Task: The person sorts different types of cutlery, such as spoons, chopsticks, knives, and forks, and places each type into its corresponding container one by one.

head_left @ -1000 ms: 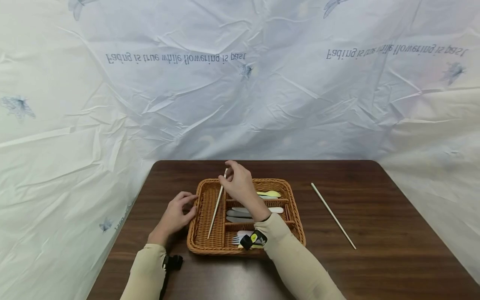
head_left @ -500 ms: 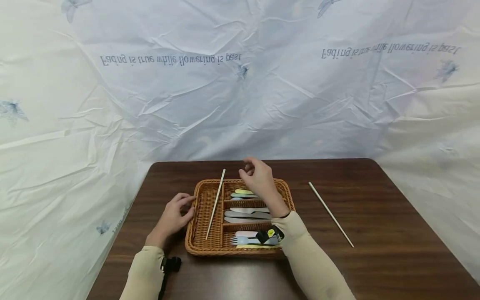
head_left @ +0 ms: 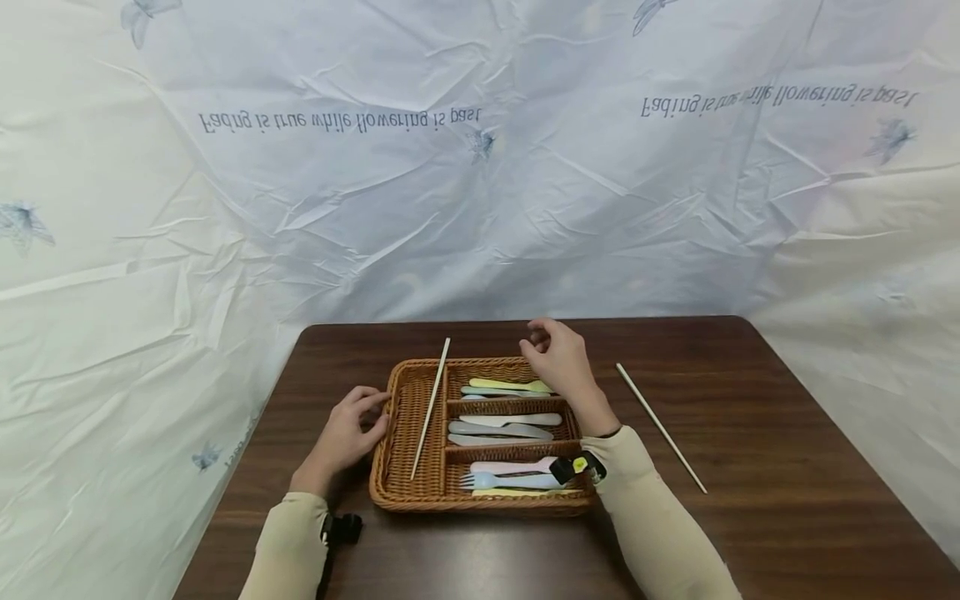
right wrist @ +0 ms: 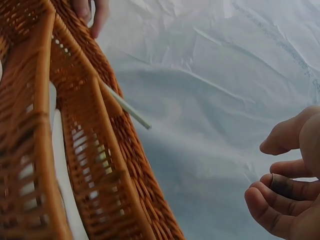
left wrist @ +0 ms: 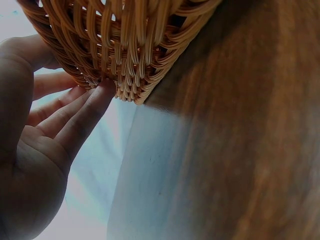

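My left hand (head_left: 351, 433) touches the left side of a wicker basket (head_left: 388, 467); in the left wrist view its extended fingers (left wrist: 82, 117) meet the woven wall. A pale chopstick (head_left: 431, 408) lies slanted in the long left compartment, its far end sticking out past the back rim. In the right wrist view, that end of the chopstick (right wrist: 135, 114) juts beyond the wicker. My right hand (head_left: 561, 362) is raised over the basket's back right corner, fingers loosely bent and holding nothing. A second chopstick (head_left: 660, 427) lies on the table to the right.
Three smaller compartments on the basket's right hold cutlery: a yellow-handled piece (head_left: 510, 385) at the back, grey knives (head_left: 502, 431) in the middle, a pale blue fork (head_left: 510, 481) in front. Behind the dark wooden table (head_left: 787, 500) hangs a white printed sheet (head_left: 525, 208).
My right hand has let go of the chopstick in the left compartment and moved right across the basket. The left hand stays at the basket's side.
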`<state>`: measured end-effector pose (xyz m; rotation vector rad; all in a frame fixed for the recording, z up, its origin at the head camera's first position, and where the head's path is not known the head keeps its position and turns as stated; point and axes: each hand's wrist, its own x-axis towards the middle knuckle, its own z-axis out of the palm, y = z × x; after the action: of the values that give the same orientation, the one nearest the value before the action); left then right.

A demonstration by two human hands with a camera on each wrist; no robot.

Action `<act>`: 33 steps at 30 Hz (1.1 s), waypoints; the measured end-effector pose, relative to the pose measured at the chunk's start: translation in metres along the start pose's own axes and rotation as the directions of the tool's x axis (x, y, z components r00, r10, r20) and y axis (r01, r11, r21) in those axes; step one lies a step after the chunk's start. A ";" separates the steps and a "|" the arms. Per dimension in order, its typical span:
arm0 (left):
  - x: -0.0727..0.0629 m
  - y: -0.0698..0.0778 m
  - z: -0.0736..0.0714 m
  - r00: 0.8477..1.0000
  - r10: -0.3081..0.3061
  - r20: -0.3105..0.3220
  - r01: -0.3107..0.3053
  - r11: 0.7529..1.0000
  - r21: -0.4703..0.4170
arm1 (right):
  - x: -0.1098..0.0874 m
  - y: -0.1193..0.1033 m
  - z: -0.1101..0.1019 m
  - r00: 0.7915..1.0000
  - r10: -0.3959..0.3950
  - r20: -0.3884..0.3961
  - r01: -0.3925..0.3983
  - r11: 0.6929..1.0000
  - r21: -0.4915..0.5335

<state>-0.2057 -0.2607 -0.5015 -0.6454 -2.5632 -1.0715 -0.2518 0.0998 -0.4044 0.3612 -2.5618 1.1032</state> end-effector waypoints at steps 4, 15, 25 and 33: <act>0.000 0.000 -0.001 1.000 0.002 -0.002 -0.002 1.000 0.003 | -0.002 0.010 -0.007 1.000 0.027 -0.007 -0.027 0.999 -0.027; 0.001 -0.001 0.000 1.000 0.008 -0.010 -0.008 1.000 0.019 | -0.013 0.040 -0.029 0.997 0.077 -0.008 -0.078 0.991 -0.106; 0.000 -0.001 0.001 1.000 0.007 -0.012 -0.007 1.000 0.015 | -0.026 0.068 -0.048 0.996 0.089 -0.019 -0.091 0.984 -0.153; -0.001 -0.002 0.003 1.000 0.015 -0.018 -0.015 1.000 0.023 | -0.036 0.103 -0.059 0.988 0.153 0.008 -0.147 0.964 -0.221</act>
<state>-0.2064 -0.2606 -0.5053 -0.6450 -2.5475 -1.0373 -0.2434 0.2155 -0.4478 0.1285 -2.7363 0.8544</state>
